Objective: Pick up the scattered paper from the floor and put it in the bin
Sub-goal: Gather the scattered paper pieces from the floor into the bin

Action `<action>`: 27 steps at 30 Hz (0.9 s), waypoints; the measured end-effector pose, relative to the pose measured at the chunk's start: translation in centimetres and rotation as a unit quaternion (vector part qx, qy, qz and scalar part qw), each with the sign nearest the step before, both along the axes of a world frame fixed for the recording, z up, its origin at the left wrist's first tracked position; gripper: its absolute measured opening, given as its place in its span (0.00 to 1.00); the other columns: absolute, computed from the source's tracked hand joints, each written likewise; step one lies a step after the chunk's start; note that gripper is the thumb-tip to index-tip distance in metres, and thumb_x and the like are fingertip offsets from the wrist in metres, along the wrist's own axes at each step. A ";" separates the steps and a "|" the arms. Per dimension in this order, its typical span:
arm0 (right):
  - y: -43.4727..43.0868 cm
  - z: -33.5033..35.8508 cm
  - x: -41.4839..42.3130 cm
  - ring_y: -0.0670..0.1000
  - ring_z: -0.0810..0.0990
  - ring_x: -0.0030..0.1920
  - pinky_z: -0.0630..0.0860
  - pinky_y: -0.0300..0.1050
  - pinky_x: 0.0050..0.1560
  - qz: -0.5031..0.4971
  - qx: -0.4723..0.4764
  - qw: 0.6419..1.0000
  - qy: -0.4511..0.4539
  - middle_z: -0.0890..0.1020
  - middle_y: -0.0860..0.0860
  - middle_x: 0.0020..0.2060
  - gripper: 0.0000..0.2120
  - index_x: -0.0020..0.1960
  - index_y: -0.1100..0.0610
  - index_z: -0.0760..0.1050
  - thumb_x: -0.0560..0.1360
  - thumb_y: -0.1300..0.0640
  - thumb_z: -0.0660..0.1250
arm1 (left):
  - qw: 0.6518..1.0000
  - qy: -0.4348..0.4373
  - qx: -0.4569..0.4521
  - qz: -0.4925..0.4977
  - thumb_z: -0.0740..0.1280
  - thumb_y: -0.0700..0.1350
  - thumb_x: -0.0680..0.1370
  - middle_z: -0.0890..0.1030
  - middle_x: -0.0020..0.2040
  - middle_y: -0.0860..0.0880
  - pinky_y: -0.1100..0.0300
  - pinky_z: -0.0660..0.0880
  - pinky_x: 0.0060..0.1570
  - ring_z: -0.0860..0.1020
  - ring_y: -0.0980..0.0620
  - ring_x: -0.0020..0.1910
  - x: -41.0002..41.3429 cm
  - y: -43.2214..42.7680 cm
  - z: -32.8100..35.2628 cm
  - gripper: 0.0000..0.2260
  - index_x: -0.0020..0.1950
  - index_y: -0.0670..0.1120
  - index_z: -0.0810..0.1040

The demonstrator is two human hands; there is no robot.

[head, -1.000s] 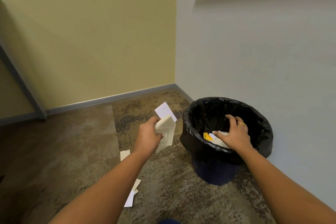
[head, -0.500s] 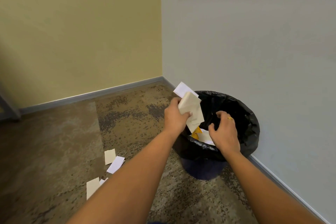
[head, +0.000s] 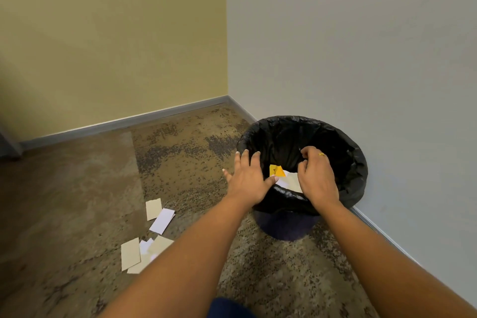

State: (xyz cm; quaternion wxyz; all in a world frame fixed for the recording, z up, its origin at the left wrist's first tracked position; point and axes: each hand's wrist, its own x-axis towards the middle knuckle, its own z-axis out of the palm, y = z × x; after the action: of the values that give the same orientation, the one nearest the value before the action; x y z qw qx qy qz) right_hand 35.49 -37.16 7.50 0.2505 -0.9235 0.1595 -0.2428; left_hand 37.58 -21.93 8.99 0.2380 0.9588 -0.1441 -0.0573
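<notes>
Left hand [head: 249, 178]: fingers spread, empty, at bin [head: 357, 170] rim.
Right hand [head: 317, 175]: curled above binned paper [head: 293, 180]; hold unclear.

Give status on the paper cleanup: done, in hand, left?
Done: a yellow scrap and white sheets lie inside the black-lined bin. In hand: nothing visible; left hand is spread open at the rim, right hand curls over the bin, contents hidden. Left: a beige piece, a white slip and a small pile on the carpet.
</notes>
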 end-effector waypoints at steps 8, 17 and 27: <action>1.8 1.2 -0.8 0.59 0.76 0.41 0.63 0.48 0.40 -0.010 -0.247 0.969 0.004 0.81 0.55 0.35 0.09 0.43 0.59 0.77 0.73 0.57 0.60 | 0.996 0.011 0.017 0.087 0.63 0.59 0.76 0.48 0.78 0.47 0.36 0.49 0.72 0.46 0.46 0.77 -0.9 8.2 -3.6 0.35 0.77 0.48 0.52; 14.7 -2.1 0.9 0.56 0.76 0.39 0.69 0.46 0.39 0.240 -0.278 0.930 -0.030 0.78 0.52 0.30 0.11 0.38 0.55 0.76 0.71 0.52 0.57 | 0.970 0.118 0.072 0.202 0.71 0.55 0.72 0.53 0.76 0.43 0.43 0.56 0.72 0.50 0.45 0.76 -1.9 20.3 -13.2 0.39 0.75 0.45 0.55; 23.6 -15.2 6.5 0.56 0.62 0.68 0.62 0.57 0.65 0.394 -0.242 0.817 0.344 0.67 0.54 0.68 0.20 0.67 0.51 0.66 0.76 0.51 0.60 | 0.939 0.226 0.089 0.243 0.75 0.61 0.64 0.48 0.78 0.43 0.46 0.53 0.74 0.48 0.42 0.76 -1.9 27.1 -21.2 0.52 0.77 0.46 0.48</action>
State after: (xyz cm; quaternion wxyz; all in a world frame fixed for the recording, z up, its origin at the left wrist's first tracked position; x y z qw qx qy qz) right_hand 41.99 -13.55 -7.71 0.0223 -0.9617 -0.2060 0.1794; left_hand 35.69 5.16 -12.25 0.1844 0.9437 0.1564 -0.2258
